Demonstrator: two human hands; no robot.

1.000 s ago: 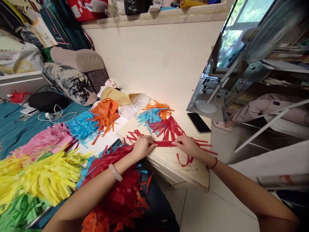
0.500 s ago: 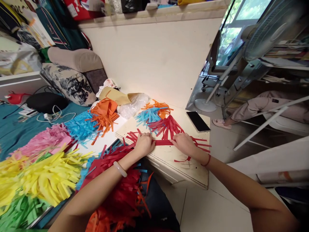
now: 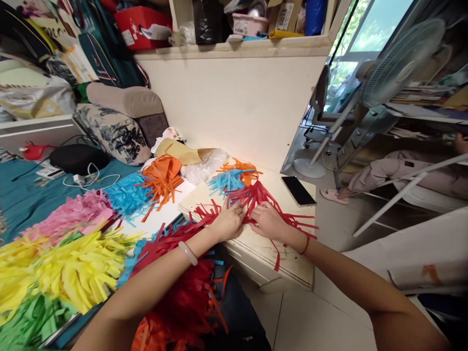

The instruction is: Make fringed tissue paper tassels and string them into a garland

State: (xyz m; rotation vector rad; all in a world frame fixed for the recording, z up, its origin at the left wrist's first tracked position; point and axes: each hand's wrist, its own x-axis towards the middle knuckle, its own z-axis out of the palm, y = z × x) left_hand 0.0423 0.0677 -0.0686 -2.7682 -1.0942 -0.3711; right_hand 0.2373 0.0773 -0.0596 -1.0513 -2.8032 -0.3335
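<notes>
My left hand (image 3: 229, 223) and my right hand (image 3: 269, 222) are close together over the small cream table (image 3: 292, 263). Both have their fingers closed on a red paper tassel (image 3: 292, 218), whose twisted middle runs between them. Its cut strips spread out past each hand, and one strip hangs toward the table's front edge. Right behind my fingers lies another red fringed bunch (image 3: 258, 192). Blue tassel strips (image 3: 226, 181) and orange ones (image 3: 239, 165) are at the table's back. Across my lap rests a large heap of red fringed paper (image 3: 171, 282).
To the left lie yellow (image 3: 76, 263), pink (image 3: 80, 214), green (image 3: 40, 317), blue (image 3: 127, 195) and orange (image 3: 164, 175) fringe bundles. A phone (image 3: 299, 190) sits at the table's back right. A standing fan (image 3: 310, 167) and a seated person's leg (image 3: 380, 170) are to the right.
My hands have drawn closer together, bunching the red strip that was stretched flat between them. The head view has tilted up a little.
</notes>
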